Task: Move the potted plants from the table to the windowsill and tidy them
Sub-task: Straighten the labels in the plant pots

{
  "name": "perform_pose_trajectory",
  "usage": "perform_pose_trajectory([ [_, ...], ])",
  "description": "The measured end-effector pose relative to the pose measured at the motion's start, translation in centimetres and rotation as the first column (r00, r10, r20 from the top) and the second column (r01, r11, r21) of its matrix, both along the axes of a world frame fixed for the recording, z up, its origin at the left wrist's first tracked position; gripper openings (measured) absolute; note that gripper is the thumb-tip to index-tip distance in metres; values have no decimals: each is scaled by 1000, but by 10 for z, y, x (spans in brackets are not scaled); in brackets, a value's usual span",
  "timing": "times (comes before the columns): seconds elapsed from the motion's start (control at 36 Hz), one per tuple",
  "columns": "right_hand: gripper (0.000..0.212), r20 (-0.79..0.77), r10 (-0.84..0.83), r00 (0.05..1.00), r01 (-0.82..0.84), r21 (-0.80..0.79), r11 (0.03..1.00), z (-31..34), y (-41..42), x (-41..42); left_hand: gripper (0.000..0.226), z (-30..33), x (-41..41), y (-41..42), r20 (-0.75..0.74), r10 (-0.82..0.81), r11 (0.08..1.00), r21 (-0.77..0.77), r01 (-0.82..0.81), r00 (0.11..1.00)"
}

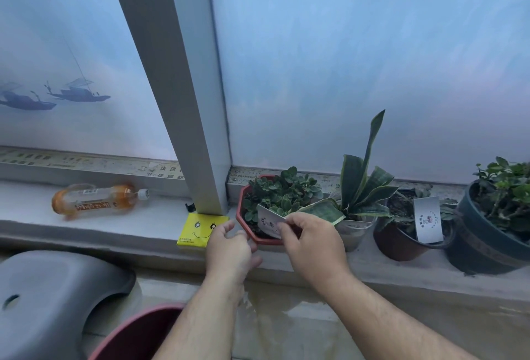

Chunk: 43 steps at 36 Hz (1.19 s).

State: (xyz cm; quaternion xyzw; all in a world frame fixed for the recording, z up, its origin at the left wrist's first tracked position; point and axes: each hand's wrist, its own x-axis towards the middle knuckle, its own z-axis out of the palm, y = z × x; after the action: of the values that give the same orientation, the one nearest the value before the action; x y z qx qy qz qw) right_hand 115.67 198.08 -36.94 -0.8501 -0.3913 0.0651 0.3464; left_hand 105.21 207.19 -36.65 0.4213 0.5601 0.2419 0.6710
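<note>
Several potted plants stand in a row on the grey windowsill (143, 230). Leftmost is a red octagonal pot (243, 213) with small round-leaved plants. My right hand (312, 242) pinches a white card label (268, 220) stuck in this pot. My left hand (231, 248) touches the pot's front left rim with loosely curled fingers. To the right come a snake plant in a clear cup (357, 230), a brown pot (398, 242) with another white label (428, 219), and a large dark pot (481, 245) with a leafy plant.
A yellow smiley-face packet (200, 230) lies at the foot of the window frame post (183, 101). A bottle of orange drink (97, 200) lies on its side farther left. Below the sill are a grey stool (54, 296) and a dark red tub rim (134, 331).
</note>
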Motion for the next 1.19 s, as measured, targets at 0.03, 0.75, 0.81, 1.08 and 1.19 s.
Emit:
perform_pose_trajectory([
  [0.03,23,-33,-11,999,11,-24,1000,1,2,1,42,-2,1,0,16,-3,1000,-24,4,1000],
  [0.75,35,-391,-259,883,254,-65,965,3,10,7,11,-6,9,-13,101,-160,956,-232,180,982],
  [0.81,34,-434,-272,859,268,-72,961,1,12,5,13,-6,9,-14,117,-156,955,-236,180,981],
  [1.08,23,-546,-260,796,305,-8,952,-1,14,2,19,-17,14,-10,76,-87,982,-163,99,993],
  [1.19,22,-532,-268,803,311,-10,950,-5,14,2,15,-25,16,-6,26,-4,994,-107,7,1000],
])
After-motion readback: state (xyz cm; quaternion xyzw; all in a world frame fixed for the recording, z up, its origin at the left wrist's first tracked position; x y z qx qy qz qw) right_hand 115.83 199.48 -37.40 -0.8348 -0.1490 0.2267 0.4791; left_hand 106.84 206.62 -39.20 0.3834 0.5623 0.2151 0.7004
